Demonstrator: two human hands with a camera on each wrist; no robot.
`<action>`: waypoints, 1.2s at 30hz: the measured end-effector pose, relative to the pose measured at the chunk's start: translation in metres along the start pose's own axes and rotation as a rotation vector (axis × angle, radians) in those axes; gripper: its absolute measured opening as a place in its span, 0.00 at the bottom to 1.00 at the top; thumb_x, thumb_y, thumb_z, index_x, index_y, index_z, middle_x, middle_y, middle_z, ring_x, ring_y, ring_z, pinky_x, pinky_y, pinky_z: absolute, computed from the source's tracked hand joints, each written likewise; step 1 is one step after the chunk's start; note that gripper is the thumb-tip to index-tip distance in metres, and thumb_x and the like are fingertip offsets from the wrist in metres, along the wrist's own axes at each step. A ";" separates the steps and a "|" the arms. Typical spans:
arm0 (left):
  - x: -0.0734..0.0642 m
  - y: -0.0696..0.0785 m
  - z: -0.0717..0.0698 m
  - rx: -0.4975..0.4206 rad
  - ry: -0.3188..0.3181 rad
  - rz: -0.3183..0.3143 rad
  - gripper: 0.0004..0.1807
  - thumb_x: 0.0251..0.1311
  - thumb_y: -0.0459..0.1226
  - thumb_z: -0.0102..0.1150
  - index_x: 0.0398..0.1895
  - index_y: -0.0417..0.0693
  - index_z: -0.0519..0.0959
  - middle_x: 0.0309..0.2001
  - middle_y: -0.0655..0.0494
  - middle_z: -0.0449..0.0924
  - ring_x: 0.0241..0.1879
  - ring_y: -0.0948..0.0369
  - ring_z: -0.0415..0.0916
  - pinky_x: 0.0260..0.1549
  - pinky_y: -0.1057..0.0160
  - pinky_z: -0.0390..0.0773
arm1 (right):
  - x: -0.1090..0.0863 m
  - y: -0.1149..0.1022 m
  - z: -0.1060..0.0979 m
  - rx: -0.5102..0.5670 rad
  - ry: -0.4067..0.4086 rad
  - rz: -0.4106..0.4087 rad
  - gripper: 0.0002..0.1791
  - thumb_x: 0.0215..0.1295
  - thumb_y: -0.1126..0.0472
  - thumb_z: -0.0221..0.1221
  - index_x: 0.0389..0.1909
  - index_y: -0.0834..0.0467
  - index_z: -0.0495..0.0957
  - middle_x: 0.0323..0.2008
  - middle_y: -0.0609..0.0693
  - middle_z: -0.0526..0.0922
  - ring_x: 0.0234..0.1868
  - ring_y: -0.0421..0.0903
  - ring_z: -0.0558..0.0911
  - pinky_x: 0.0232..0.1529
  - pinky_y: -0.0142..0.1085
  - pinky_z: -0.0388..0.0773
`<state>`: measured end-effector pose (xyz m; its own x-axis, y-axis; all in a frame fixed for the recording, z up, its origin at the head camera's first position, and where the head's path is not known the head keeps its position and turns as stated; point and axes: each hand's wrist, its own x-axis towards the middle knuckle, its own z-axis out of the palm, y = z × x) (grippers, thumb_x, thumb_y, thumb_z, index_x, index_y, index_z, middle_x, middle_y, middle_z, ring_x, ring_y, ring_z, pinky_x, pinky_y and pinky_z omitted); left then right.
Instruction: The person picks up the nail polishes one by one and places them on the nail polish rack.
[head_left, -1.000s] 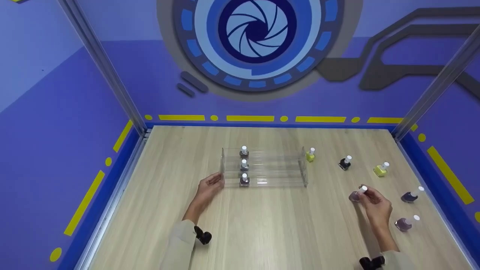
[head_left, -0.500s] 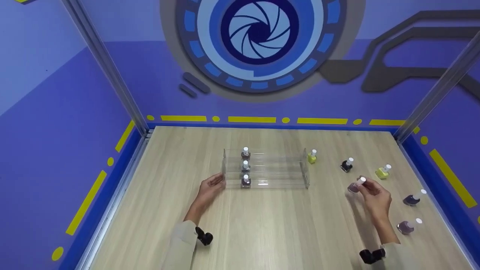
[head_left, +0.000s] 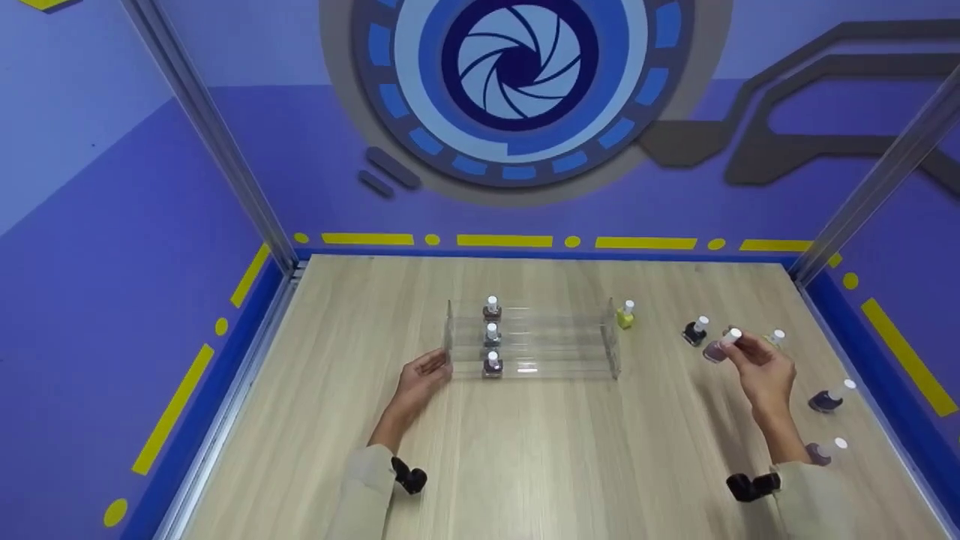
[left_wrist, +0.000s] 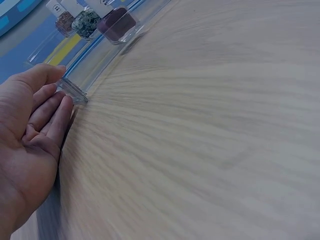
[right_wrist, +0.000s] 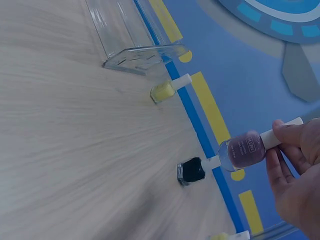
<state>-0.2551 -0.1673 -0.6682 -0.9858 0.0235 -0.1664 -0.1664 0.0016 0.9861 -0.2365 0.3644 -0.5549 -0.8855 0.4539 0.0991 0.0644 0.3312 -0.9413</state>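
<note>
Bottle (right_wrist: pixel 245 151), mauve, pinched by its cap (right_wrist: pixel 270 139) in nearly closed right fingers (right_wrist: pixel 276 167) above the worktop (head_left: pixel 547 450); left fingers (left_wrist: pixel 60 117) part-curled, holding the end of the rack (head_left: pixel 551 349).

High head view; rack (head_left: pixel 551 346) in all

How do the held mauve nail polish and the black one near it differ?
The mauve polish bottle is a dusky purple, the black polish bottle very dark. The right hand holds the mauve one up by its cap; the black one stands on the table. Both have white caps and clear glass.
</note>
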 end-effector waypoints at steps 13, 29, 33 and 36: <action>-0.002 -0.002 -0.003 -0.021 -0.005 -0.004 0.28 0.70 0.34 0.60 0.71 0.36 0.70 0.72 0.36 0.70 0.73 0.44 0.67 0.70 0.55 0.74 | 0.007 -0.023 0.030 0.004 -0.059 -0.096 0.19 0.68 0.64 0.66 0.57 0.67 0.81 0.37 0.26 0.83 0.39 0.21 0.80 0.42 0.13 0.78; -0.003 -0.002 -0.003 -0.031 -0.031 0.012 0.29 0.72 0.35 0.59 0.72 0.35 0.67 0.73 0.35 0.67 0.75 0.43 0.64 0.71 0.55 0.74 | 0.016 -0.051 0.077 -0.016 -0.197 -0.139 0.20 0.66 0.60 0.69 0.56 0.64 0.84 0.50 0.59 0.89 0.38 0.23 0.83 0.41 0.16 0.80; -0.002 -0.002 -0.003 -0.023 -0.026 0.005 0.28 0.71 0.34 0.59 0.72 0.35 0.68 0.73 0.36 0.68 0.74 0.43 0.65 0.70 0.57 0.74 | 0.012 -0.055 0.089 -0.020 -0.238 -0.142 0.19 0.66 0.60 0.69 0.55 0.64 0.84 0.52 0.64 0.87 0.38 0.23 0.82 0.42 0.15 0.79; -0.001 -0.002 -0.003 -0.021 -0.032 0.010 0.29 0.71 0.35 0.59 0.72 0.35 0.68 0.73 0.36 0.68 0.74 0.43 0.65 0.70 0.57 0.75 | 0.010 -0.058 0.099 -0.034 -0.264 -0.154 0.19 0.66 0.60 0.68 0.55 0.64 0.84 0.52 0.65 0.87 0.38 0.24 0.82 0.41 0.16 0.79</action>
<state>-0.2543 -0.1700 -0.6700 -0.9862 0.0549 -0.1562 -0.1575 -0.0200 0.9873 -0.2947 0.2683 -0.5311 -0.9747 0.1670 0.1485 -0.0686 0.4087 -0.9101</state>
